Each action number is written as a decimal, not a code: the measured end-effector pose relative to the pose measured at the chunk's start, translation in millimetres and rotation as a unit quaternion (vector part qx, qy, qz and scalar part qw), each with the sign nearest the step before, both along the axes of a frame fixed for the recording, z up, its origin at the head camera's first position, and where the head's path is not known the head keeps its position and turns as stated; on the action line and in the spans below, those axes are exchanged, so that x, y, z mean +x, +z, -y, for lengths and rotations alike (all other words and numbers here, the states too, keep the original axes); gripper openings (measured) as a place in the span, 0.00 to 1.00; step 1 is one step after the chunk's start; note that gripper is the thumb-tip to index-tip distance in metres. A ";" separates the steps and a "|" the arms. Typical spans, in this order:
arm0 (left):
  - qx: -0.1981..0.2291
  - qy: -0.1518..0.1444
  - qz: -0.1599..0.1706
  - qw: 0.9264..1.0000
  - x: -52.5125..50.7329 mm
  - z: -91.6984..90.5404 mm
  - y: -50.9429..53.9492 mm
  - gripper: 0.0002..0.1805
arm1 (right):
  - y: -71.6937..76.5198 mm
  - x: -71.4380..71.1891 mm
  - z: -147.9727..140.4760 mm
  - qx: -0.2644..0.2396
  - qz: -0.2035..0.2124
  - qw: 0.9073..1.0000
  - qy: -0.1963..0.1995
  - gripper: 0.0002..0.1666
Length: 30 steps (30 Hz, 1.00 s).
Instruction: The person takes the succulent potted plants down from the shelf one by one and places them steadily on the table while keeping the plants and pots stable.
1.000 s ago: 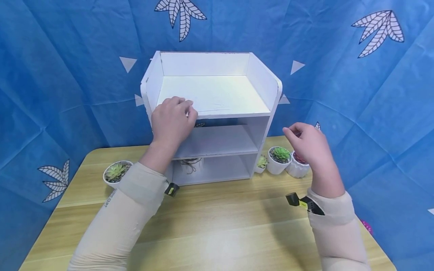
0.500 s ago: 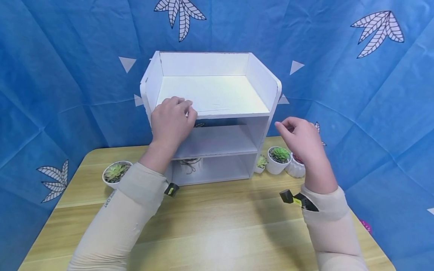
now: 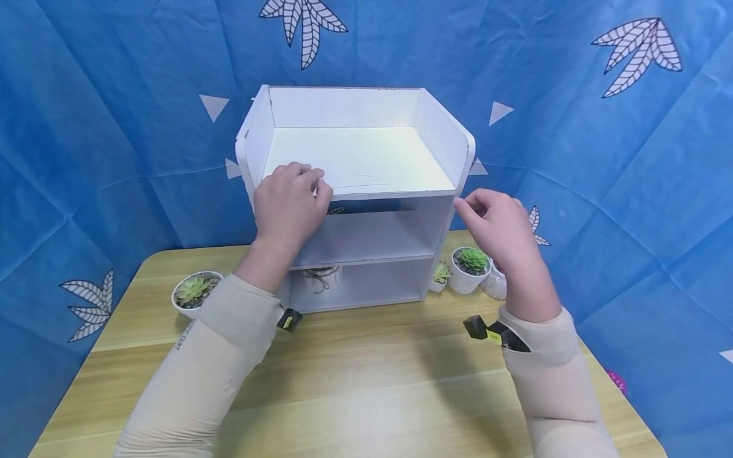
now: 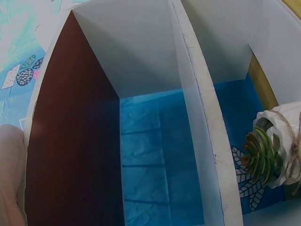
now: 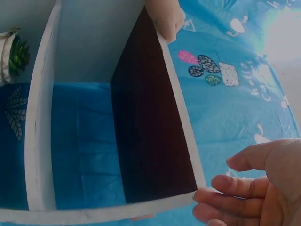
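A white tabletop shelf unit (image 3: 361,156) stands upright at the back of the table. My left hand (image 3: 289,207) rests at the left of its top board's front edge, fingers loosely bent over the board; no thumb shows under the brown underside (image 4: 80,127) in the left wrist view. At the unit's upper right corner, my right hand (image 3: 498,226) hovers with relaxed fingers. In the right wrist view, its fingertips (image 5: 202,195) lie at or very near the corner; contact is hard to tell. A succulent in a white twine-tied pot (image 4: 287,150) sits in the bottom compartment.
Right of the unit stand a small potted succulent (image 3: 441,275), a green succulent in a white pot (image 3: 471,270) and another white pot (image 3: 495,285) partly behind my wrist. Another potted succulent (image 3: 195,291) is at the left. A blue patterned cloth (image 3: 572,159) hangs behind the wooden table (image 3: 366,375).
My right hand has moved left and slightly up, from above the pots on the right to the unit's upper right corner. The left hand and the unit have stayed in place.
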<state>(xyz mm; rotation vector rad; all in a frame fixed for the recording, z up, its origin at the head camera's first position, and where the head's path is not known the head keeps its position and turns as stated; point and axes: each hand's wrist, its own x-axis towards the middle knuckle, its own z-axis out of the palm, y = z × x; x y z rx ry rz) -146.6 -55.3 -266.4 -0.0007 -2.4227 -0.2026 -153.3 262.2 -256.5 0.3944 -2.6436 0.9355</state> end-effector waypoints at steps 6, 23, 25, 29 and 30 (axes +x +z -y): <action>-0.002 0.003 0.004 1.000 0.0 0.4 -0.4 0.25 | 5.4 1.4 9.7 -0.002 -0.022 1.000 0.011 0.25; -0.003 0.001 0.001 1.000 0.5 0.5 0.3 0.25 | 20.2 -1.6 32.9 -0.029 -0.046 0.998 0.029 0.22; -0.003 0.001 0.002 1.000 0.7 0.5 0.5 0.25 | 21.8 -2.0 35.4 -0.031 -0.050 0.998 0.032 0.22; -0.003 0.002 0.003 1.000 1.1 0.4 0.9 0.25 | 23.8 -4.8 40.3 -0.039 -0.064 0.996 0.038 0.21; -0.003 0.002 0.004 1.000 1.1 0.4 0.9 0.25 | 24.4 -5.5 41.6 -0.040 -0.068 0.996 0.040 0.21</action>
